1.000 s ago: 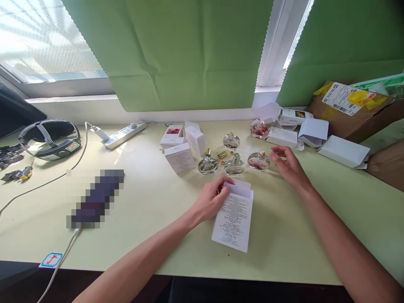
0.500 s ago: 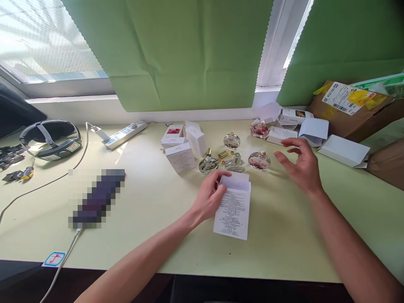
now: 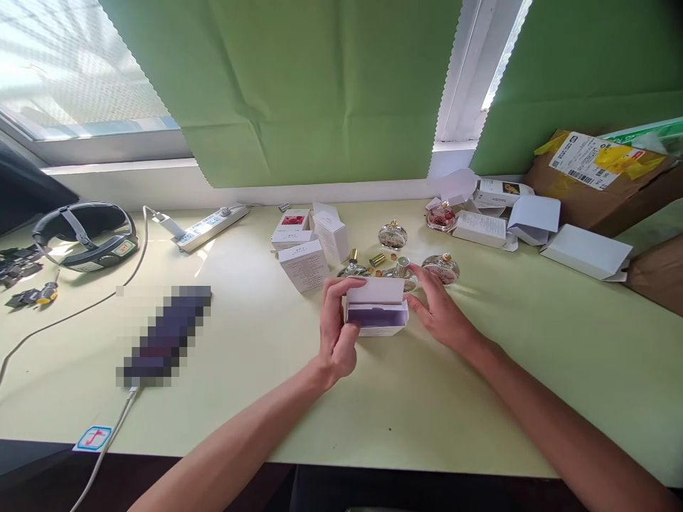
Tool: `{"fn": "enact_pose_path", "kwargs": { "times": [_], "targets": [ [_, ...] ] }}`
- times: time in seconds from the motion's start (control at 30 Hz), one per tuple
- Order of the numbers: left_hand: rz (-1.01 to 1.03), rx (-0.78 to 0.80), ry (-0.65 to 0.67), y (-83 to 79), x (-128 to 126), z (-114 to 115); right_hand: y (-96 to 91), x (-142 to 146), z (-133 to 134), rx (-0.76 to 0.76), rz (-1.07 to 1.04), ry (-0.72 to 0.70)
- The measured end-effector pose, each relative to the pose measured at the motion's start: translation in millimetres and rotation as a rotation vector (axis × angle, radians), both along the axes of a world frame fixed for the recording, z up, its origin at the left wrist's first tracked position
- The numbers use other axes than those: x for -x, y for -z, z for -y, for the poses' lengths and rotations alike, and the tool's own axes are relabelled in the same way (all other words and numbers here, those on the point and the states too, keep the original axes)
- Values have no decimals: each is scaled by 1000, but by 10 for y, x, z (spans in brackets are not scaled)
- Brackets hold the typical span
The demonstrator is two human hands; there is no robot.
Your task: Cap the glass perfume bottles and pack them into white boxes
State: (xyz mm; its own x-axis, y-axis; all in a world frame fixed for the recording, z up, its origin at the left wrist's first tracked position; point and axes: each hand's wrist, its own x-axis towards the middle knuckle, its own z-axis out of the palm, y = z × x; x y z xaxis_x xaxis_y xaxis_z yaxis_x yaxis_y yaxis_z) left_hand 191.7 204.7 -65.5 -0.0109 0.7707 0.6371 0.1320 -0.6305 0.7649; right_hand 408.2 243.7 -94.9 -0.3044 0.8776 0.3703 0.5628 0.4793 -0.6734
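Observation:
A small white carton (image 3: 376,309) stands on the pale green table (image 3: 256,355), its open end toward me and its flap raised. My left hand (image 3: 338,329) grips its left side, fingers curled over the top edge. At the carton's right side my right hand (image 3: 440,309) presses against it with the fingers together. Right behind the carton stand round glass perfume bottles: one (image 3: 442,267) with pink contents beside my right hand, another (image 3: 393,235) farther back, a third (image 3: 440,217) by the far boxes. Gold caps (image 3: 376,259) lie among them.
Closed white boxes (image 3: 305,264) stand left of the bottles. More white boxes (image 3: 587,251) and a brown parcel (image 3: 597,181) lie at the right. A power strip (image 3: 209,227), a headband device (image 3: 85,235), a blurred dark object (image 3: 164,334) and cables occupy the left.
The carton, lying flat with its printed side up before, now stands on the table with the open end facing me. My right hand came in from the right and touches the carton.

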Motion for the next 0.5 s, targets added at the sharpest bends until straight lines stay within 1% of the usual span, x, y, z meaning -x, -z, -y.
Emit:
{"fn": "enact_pose_path", "kwargs": {
  "times": [0.1,0.3,0.37,0.43,0.5],
  "targets": [
    [-15,-9,23,27,-3,8,32,7,-48,-17,-50,67],
    [57,7,-64,-18,-20,0,73,18,-100,36,-106,122],
    [76,19,-75,-33,-27,-12,69,20,-100,66,-143,143],
    [98,54,-71,-50,-35,-23,39,12,-93,103,-196,152],
    [160,144,-46,-80,-36,-29,-11,-7,-80,139,-259,154]
  ]
}}
